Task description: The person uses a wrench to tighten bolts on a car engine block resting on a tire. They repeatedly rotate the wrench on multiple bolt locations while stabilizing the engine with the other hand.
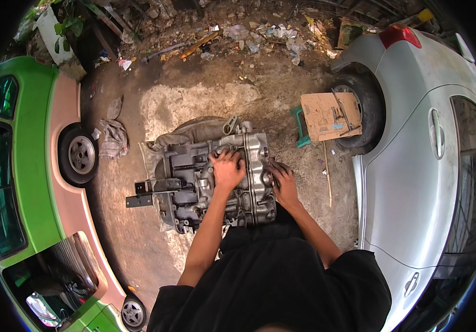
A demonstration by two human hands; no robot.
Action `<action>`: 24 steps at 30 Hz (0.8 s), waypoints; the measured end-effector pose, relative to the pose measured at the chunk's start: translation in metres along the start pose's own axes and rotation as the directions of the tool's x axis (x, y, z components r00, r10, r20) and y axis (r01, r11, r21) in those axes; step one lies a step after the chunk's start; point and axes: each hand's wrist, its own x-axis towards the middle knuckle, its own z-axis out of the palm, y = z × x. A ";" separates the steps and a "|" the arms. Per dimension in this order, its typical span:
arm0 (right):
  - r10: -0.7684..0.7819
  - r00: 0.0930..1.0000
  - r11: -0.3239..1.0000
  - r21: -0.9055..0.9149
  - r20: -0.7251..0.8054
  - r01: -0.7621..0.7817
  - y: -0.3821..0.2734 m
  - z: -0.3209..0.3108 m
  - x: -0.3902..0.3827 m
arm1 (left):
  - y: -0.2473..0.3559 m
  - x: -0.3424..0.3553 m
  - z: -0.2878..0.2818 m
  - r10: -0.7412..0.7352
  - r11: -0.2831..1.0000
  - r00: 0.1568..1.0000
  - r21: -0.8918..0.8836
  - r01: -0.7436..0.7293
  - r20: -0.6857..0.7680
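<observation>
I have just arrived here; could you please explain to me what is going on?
A person in a black short-sleeved shirt is handling a large grey ribbed metal casing with both bare hands. The left hand lies on top of it; the right hand touches its right-hand end. It sits between a green-and-pink vehicle and a silver car. Near the car's wheel, metal tools lie on a brown cardboard sheet on a green stool.
</observation>
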 end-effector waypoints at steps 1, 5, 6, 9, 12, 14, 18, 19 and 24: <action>0.016 1.000 0.999 0.036 0.014 -0.016 0.003 0.002 -0.001 | 0.000 0.000 -0.001 0.003 1.000 1.000 -0.013 -0.004 -0.018; 0.070 0.997 0.983 0.174 -0.040 -0.062 0.012 0.012 0.003 | 0.003 0.001 -0.002 0.007 1.000 0.999 -0.002 -0.007 -0.034; 0.096 0.993 0.972 0.221 -0.066 -0.079 0.014 0.014 0.004 | 0.003 0.001 -0.003 -0.003 1.000 1.000 0.021 0.004 -0.024; 0.194 0.975 0.916 0.376 -0.108 -0.140 0.021 0.018 0.007 | 0.004 0.000 -0.003 -0.007 1.000 0.999 0.017 0.008 -0.040; 0.172 0.971 0.888 0.453 -0.166 -0.080 0.027 0.022 0.012 | 0.003 0.001 -0.003 -0.005 1.000 0.999 -0.006 0.004 -0.042; 0.256 0.952 0.878 0.452 -0.167 -0.156 0.028 0.023 0.016 | 0.003 0.001 -0.003 0.005 1.000 0.999 0.001 -0.005 -0.051; 0.308 0.922 0.836 0.529 -0.233 -0.146 0.030 0.019 0.032 | 0.003 0.000 -0.002 0.008 1.000 0.998 0.019 -0.007 -0.055; 0.318 0.922 0.850 0.497 -0.220 -0.175 0.031 0.017 0.038 | 0.002 0.001 -0.002 0.010 1.000 0.999 0.017 -0.009 -0.054; 0.330 0.938 0.865 0.434 -0.108 -0.254 0.042 0.005 0.082 | 0.001 0.000 -0.001 0.001 1.000 1.000 -0.008 -0.001 -0.009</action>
